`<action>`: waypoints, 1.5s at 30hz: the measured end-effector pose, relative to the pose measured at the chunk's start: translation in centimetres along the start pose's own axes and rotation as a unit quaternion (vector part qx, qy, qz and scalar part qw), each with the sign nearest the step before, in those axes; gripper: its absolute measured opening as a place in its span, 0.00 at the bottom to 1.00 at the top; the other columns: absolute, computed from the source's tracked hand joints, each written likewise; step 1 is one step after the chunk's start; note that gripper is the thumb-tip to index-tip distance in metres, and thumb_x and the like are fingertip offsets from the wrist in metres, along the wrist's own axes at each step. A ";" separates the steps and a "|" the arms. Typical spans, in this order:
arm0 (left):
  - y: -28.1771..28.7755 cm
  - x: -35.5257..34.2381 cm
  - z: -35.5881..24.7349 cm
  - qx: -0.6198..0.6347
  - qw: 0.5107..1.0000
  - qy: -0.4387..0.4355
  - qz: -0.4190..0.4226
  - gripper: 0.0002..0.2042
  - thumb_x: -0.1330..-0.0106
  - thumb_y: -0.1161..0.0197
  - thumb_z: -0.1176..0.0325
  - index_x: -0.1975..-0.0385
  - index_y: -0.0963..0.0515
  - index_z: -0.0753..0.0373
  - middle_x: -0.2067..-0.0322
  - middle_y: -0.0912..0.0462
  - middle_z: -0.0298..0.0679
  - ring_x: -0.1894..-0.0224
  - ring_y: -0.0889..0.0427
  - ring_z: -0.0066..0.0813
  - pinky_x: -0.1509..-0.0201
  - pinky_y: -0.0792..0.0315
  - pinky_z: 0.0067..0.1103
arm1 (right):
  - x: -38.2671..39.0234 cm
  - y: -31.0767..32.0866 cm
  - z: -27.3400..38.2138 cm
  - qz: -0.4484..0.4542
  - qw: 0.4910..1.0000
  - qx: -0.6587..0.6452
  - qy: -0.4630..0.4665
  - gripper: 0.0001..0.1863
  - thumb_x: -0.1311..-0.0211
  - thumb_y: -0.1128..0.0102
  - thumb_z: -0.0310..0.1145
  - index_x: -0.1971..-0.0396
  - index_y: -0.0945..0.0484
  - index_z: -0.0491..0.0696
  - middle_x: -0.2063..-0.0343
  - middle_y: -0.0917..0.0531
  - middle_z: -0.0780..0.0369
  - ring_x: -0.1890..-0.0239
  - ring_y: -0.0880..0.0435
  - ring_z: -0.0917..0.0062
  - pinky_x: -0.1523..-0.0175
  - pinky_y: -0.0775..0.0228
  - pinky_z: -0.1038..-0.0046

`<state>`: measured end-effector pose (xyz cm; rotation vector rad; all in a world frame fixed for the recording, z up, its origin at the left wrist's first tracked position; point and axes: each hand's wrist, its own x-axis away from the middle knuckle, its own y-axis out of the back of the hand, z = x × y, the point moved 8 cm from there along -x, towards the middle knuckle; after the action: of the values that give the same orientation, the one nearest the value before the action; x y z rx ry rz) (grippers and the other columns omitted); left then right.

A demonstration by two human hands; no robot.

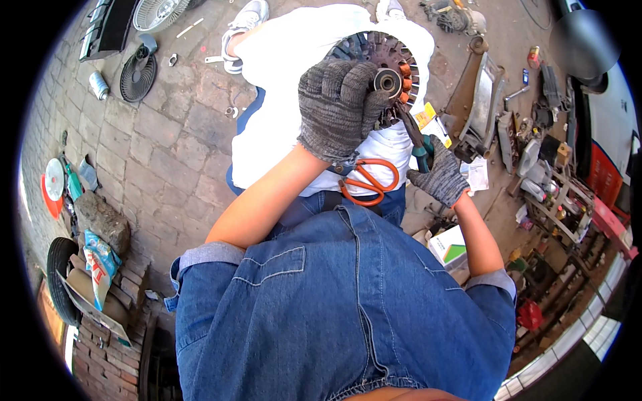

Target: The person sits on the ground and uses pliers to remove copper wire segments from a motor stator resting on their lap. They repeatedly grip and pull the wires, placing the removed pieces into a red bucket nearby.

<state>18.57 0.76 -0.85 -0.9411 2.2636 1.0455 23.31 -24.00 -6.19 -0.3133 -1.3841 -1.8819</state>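
My left hand (336, 110), in a dark grey knitted glove, is closed round a round motor part (393, 52). The part has dark fins or slots at its rim, orange copper windings on its right side and a bearing-like ring (387, 83) by my thumb. My right hand (440, 175), gloved alike, grips green-handled pliers (419, 148); their jaws reach to the lower right of the motor part, and their tips are hard to make out. Scissors with orange handles (369, 182) lie in my lap, blades hidden. A white cloth (274, 87) covers my legs beneath the motor part.
On the paving at left are a black fan-like part (138, 75), a can (98, 85), a grinder with discs (55, 179) and a tire (62, 281). To the right lie a metal housing (480, 100), a white-green box (447, 246) and a cluttered rack (558, 210).
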 end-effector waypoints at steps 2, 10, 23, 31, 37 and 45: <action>0.0 0.1 0.0 0.004 1.000 0.002 0.005 0.13 0.42 0.38 0.56 0.62 0.26 0.56 0.65 0.25 0.38 0.63 0.25 0.38 0.58 0.33 0.34 | -0.1 -0.2 -0.4 0.001 1.000 0.012 -0.003 0.43 0.63 0.26 0.44 0.45 0.34 0.41 0.59 0.20 0.52 0.56 0.19 0.63 0.48 0.28 0.67; 0.0 0.5 0.2 0.029 0.999 0.005 0.013 0.13 0.42 0.39 0.61 0.61 0.26 0.58 0.68 0.25 0.40 0.64 0.26 0.41 0.57 0.34 0.35 | 0.9 -1.0 -0.8 -0.005 0.996 -0.072 -0.044 0.36 0.55 0.24 0.40 0.48 0.32 0.39 0.59 0.22 0.61 0.60 0.23 0.79 0.54 0.28 0.76; -0.3 0.7 0.8 0.047 0.999 0.004 0.021 0.11 0.42 0.39 0.62 0.63 0.24 0.58 0.66 0.24 0.42 0.63 0.26 0.42 0.57 0.35 0.36 | 1.3 -0.6 -4.0 -0.137 0.959 -0.247 0.014 0.16 0.32 0.50 0.38 0.61 0.21 0.41 0.74 0.19 0.61 0.70 0.22 0.78 0.61 0.30 0.74; -0.2 0.8 0.6 0.052 0.998 -0.016 0.021 0.11 0.43 0.40 0.63 0.62 0.24 0.60 0.66 0.24 0.43 0.63 0.26 0.43 0.57 0.35 0.36 | -0.4 -3.3 -5.3 -0.155 0.964 -0.118 0.178 0.11 0.34 0.47 0.34 0.60 0.23 0.42 0.70 0.19 0.62 0.66 0.21 0.76 0.59 0.29 0.74; 0.0 0.5 0.4 0.047 0.999 -0.017 0.013 0.09 0.42 0.40 0.65 0.65 0.24 0.60 0.68 0.23 0.43 0.64 0.25 0.43 0.59 0.34 0.36 | 0.4 -2.5 -3.6 -0.144 0.957 -0.158 0.196 0.09 0.35 0.48 0.29 0.63 0.22 0.41 0.65 0.20 0.56 0.64 0.21 0.69 0.58 0.28 0.71; 0.2 0.3 0.4 0.069 0.997 -0.006 0.017 0.07 0.42 0.41 0.66 0.67 0.24 0.61 0.69 0.23 0.42 0.65 0.25 0.42 0.59 0.34 0.35 | -0.7 -3.0 -4.4 -0.072 0.934 -0.341 0.072 0.12 0.35 0.46 0.36 0.69 0.23 0.42 0.74 0.22 0.62 0.71 0.25 0.78 0.64 0.32 0.75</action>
<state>18.28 1.07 -1.19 -0.8397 2.3161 0.8938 22.73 -27.24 -10.45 -0.4062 -0.6285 -2.4170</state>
